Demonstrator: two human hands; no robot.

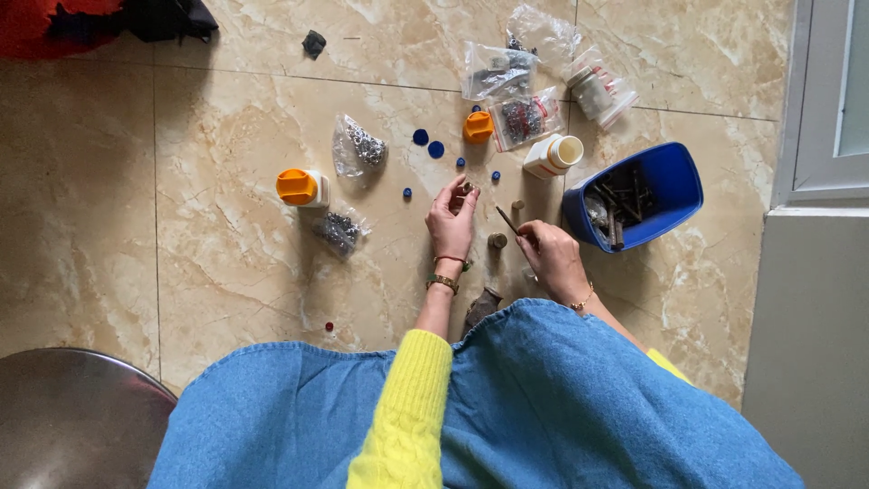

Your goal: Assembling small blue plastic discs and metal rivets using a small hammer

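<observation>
My left hand (pixel 452 217) reaches out over the marble floor and pinches a small round metal piece (pixel 468 188) between thumb and fingertips. My right hand (pixel 549 256) holds a thin dark rod (pixel 507 220) that points up and to the left. Two small brass-coloured cylinders (pixel 498 241) (pixel 518 206) stand on the floor between my hands. A blue plastic tub (pixel 670 177) full of rusty bolts and rods lies tilted just right of my right hand.
Small blue discs (pixel 428 143) lie ahead of my left hand. A white bottle without cap (pixel 552 156), an orange cap (pixel 478 127), an orange-capped bottle (pixel 302 188) and several clear bags of metal parts (pixel 358 148) are spread around. A grey wall (pixel 806 344) is on the right, a metal stool (pixel 72 417) at lower left.
</observation>
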